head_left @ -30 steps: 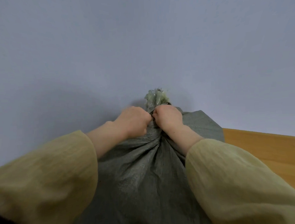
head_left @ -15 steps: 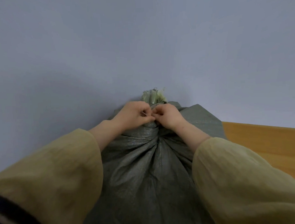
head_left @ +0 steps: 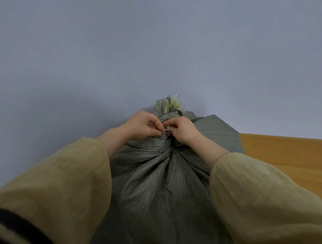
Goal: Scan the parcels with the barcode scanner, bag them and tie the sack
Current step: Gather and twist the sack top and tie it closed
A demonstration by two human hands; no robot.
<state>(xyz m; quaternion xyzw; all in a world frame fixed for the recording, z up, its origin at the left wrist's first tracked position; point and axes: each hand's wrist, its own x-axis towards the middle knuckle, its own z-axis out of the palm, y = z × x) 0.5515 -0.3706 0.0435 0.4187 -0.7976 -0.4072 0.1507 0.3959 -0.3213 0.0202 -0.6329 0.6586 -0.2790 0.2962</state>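
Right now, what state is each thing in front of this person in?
Sack: bulging, neck gathered tight.
Sack mouth: bunched shut, frayed, sticking up.
Thin pale strip: pinched between both hands at the neck.
Left hand: pinches the strip.
Right hand: pinches the strip.

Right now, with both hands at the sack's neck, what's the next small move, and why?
Probably draw the pale strip snug around the neck. The left hand and right hand each pinch it where they meet on the gathered neck of the grey sack, whose frayed mouth sticks up above them. I cannot see a finished knot.
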